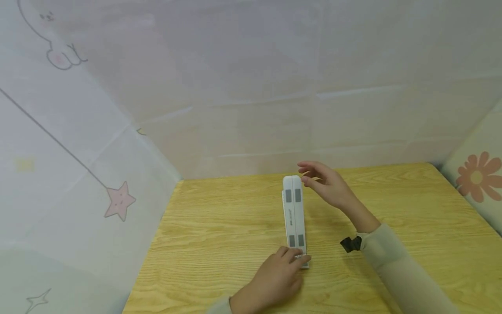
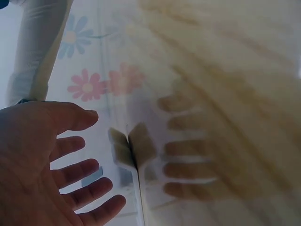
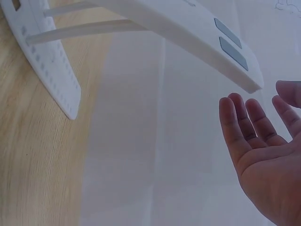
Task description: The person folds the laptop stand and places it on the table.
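A white folding laptop stand [image 1: 295,213] with grey pads is on the wooden table, its long narrow body pointing away from me. In the right wrist view its upper bar [image 3: 188,35] slants above a flat base [image 3: 51,61], joined by thin struts. My left hand [image 1: 274,274] is at the stand's near end, overlapping it in the head view. The left wrist view shows that hand's fingers [image 2: 94,193] spread loosely beside the stand's hinged end [image 2: 134,148]. Beside the far, raised end is my right hand [image 1: 327,183], fingers loosely bent and a small gap from the bar.
The wood-grain table [image 1: 219,226] ends at a pale sheet [image 1: 251,131] hanging behind it. Patterned sheets with a pink star [image 1: 120,200] and a flower [image 1: 478,176] close off the left and right sides. A black wrist piece [image 1: 350,244] sticks out from the right sleeve.
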### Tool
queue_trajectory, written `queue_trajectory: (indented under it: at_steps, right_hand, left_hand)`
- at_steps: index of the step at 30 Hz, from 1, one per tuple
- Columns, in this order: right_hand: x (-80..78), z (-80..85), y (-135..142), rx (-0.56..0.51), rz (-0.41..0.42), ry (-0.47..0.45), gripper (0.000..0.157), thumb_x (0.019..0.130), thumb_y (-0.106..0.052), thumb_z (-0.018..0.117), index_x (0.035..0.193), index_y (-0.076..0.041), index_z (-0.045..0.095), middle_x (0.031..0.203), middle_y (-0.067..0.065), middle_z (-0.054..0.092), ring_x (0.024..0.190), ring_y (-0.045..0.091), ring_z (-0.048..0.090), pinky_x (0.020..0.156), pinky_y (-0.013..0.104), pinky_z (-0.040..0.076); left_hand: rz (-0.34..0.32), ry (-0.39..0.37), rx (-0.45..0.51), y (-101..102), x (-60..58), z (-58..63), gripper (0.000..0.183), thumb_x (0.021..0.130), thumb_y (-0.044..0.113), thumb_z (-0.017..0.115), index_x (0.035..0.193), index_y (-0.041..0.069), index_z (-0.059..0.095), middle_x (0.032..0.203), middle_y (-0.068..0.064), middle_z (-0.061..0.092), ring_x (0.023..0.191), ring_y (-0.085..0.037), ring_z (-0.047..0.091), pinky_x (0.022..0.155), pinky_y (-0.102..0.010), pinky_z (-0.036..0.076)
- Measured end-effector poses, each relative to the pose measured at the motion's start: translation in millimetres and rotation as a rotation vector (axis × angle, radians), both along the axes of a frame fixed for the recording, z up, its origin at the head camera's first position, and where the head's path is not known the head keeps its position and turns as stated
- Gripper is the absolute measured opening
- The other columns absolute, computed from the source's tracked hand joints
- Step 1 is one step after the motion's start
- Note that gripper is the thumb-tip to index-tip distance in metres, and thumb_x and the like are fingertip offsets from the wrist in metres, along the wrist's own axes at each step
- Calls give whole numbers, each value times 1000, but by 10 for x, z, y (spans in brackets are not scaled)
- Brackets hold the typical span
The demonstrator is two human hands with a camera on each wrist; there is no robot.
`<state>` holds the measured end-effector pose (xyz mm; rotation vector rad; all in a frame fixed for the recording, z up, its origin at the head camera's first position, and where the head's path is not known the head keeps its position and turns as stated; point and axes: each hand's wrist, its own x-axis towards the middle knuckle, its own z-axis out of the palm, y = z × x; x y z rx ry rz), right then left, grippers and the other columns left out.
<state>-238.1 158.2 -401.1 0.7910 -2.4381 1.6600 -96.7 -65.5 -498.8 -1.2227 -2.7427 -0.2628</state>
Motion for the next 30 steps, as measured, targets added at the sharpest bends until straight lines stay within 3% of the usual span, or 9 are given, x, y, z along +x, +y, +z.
queue_trajectory:
  at_steps: [5,12,17,24,30]
  right_hand:
    - [-14,23,-50,23,12,21,43,102,-20,62,143,-11,55,131,14,62,114,27,61,97,48,53]
    - [-44,6,-86,47,27,16,40,102,-21,62,141,-14,57,135,7,61,115,27,61,95,52,54]
    - [-61,-32,-113,58,40,23,37,102,-19,62,139,-10,59,133,8,62,111,26,62,91,48,55]
    - [-45,-55,-136,88,37,10,33,103,-18,61,134,-9,63,129,9,63,102,23,60,85,38,56]
    - [-40,-51,-134,96,17,-8,29,102,-19,62,130,-12,67,122,6,66,99,22,61,81,38,57]
  left_hand:
    - [-32,-25,-31,-10,45,-16,48,91,25,73,137,23,60,134,-2,58,117,-15,56,91,-24,53]
    - [-83,-6,-85,9,43,-63,42,95,21,69,136,22,61,127,2,60,114,-12,54,89,-20,51]
    - [-113,73,-114,47,35,-87,35,97,18,65,132,21,63,118,5,63,106,-10,53,86,-17,49]
    - [-122,182,-156,77,25,-104,35,94,14,71,128,20,64,112,6,64,97,-9,52,81,-15,48]
    - [-120,212,-182,91,2,-97,29,94,16,70,122,22,65,106,9,64,89,-8,50,70,-12,46]
